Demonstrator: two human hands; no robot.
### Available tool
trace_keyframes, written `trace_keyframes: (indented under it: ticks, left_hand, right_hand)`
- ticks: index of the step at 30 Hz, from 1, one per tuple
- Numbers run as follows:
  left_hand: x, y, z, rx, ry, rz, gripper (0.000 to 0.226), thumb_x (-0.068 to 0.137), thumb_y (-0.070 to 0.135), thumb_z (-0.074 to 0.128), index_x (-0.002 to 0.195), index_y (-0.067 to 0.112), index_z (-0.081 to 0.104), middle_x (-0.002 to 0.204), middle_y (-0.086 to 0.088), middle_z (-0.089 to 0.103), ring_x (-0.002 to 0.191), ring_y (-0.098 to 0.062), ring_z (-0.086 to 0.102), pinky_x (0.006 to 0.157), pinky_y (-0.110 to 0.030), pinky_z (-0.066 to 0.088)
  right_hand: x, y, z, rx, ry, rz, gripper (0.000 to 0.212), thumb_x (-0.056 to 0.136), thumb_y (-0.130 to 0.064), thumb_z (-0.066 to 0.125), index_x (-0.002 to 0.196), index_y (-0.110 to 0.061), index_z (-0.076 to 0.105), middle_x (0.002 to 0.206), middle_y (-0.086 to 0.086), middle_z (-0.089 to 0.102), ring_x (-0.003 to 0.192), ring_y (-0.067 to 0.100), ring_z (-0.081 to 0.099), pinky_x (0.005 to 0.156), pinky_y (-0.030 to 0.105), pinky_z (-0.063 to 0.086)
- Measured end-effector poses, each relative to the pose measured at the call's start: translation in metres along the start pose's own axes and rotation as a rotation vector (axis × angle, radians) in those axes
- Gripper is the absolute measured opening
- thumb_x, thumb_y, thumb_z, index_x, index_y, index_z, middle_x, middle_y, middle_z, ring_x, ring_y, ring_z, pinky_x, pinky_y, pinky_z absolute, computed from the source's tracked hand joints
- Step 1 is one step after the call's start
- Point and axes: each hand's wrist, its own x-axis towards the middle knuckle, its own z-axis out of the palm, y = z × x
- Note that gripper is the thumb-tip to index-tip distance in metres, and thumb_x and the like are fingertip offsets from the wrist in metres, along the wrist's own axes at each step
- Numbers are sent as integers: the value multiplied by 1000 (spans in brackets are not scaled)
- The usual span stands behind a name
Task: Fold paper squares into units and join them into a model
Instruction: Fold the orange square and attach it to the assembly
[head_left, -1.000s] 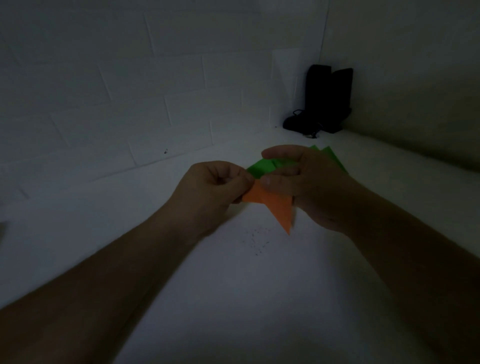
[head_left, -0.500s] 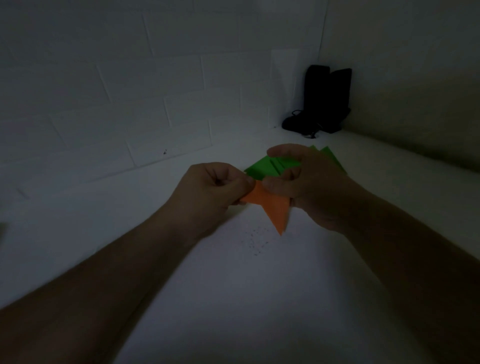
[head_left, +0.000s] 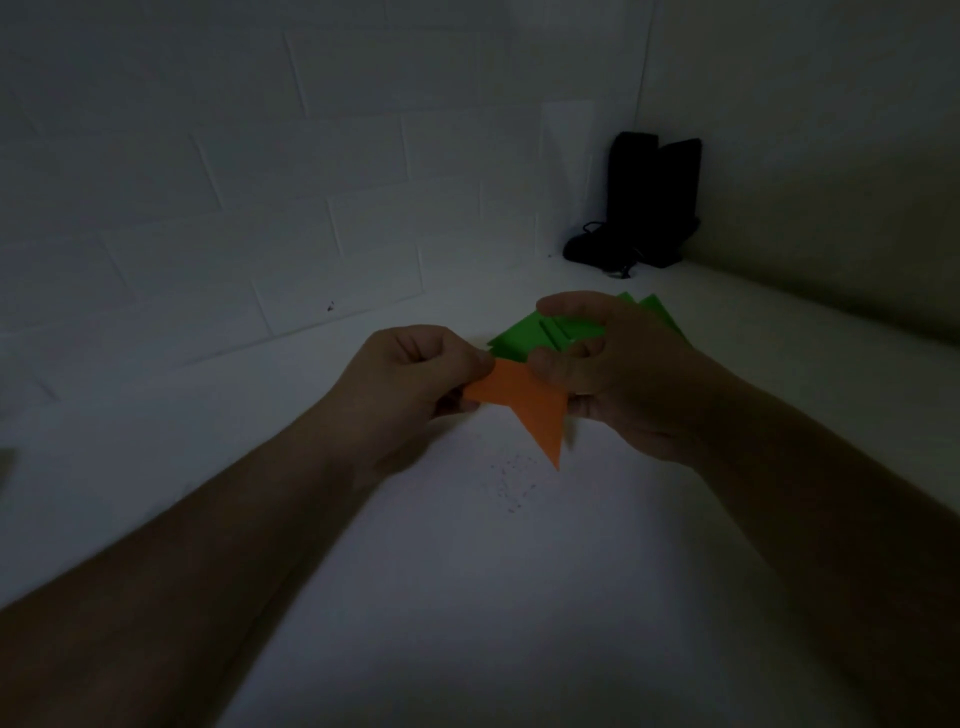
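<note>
I hold a folded orange paper unit (head_left: 524, 400) above the white table. One pointed end of it hangs down toward me. My left hand (head_left: 410, 379) pinches its left end between thumb and curled fingers. My right hand (head_left: 613, 374) pinches its right side, thumb on top. Behind my hands, folded green paper units (head_left: 524, 338) lie on the table, partly hidden by my right hand.
The white table (head_left: 467, 597) meets a white brick wall at the back and a plain wall on the right. A black object with a cord (head_left: 639, 208) stands in the far corner. Small dark specks (head_left: 511, 483) dot the table below the orange paper.
My right fingers have lifted, so more of the green paper shows behind them. The orange unit has stayed pinched between both hands, barely shifting.
</note>
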Motion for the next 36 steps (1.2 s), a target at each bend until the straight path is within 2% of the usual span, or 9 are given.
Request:
trace_keyframes:
  ticks: [2,4,7,11,15,20,24,30,36]
  left_hand:
    - [0,0,0,-21,2,-9,20,93,4,64,75,-4,64,67,-14,61,64,-18,59,67,-24,55]
    - [0,0,-1,-31,6,-19,20,93,5,65,75,-3,64,68,-14,61,66,-19,59,68,-26,55]
    - [0,0,-2,-40,13,-28,22,94,5,64,73,-1,65,68,-14,62,68,-21,60,70,-26,55]
    - [1,0,-3,-37,-2,-50,28,95,9,64,67,7,65,66,-10,62,65,-18,60,67,-25,54]
    - [2,1,-4,-30,27,-61,26,96,10,64,70,10,67,67,-7,64,63,-15,59,63,-22,53]
    - [5,1,-9,-8,75,-32,22,95,10,66,74,8,68,73,-9,66,67,-14,61,67,-22,56]
    - [3,0,-8,47,75,-3,22,96,9,65,75,9,67,76,-8,67,74,-16,62,72,-25,56]
    - [0,0,-1,12,11,-10,7,93,14,68,87,16,71,80,-6,68,80,-19,63,80,-33,56]
    - [-2,-3,5,-10,-27,42,29,89,2,73,114,15,67,93,-19,76,76,-22,71,73,-31,59]
  right_hand:
    - [1,1,0,1,2,-4,62,57,-24,83,115,-30,64,83,21,59,97,41,70,90,62,56]
    - [0,0,1,6,7,0,60,55,-26,83,112,-31,64,98,29,65,108,49,66,90,63,56]
    - [-1,-1,1,2,9,7,63,60,-27,82,120,-30,61,114,28,66,107,42,68,92,57,57]
    - [-2,-2,-1,-12,7,32,46,81,-19,77,123,-27,62,98,18,59,86,28,59,86,40,59]
    - [-2,-6,-1,-6,-26,114,20,94,-39,65,112,-31,62,107,10,73,100,30,72,75,37,62]
    - [-3,-6,0,46,-35,101,40,80,-23,78,116,-29,63,110,9,71,98,28,73,70,31,61]
    - [-4,-5,-2,62,12,24,35,85,-1,74,111,-23,66,101,12,73,93,24,75,74,32,62]
    - [-4,-3,-2,-44,17,-47,40,84,3,75,113,-23,65,61,-1,64,71,17,68,77,39,63]
    - [-6,0,5,-199,-39,-153,54,80,1,80,125,-22,62,66,8,68,69,19,68,75,42,63]
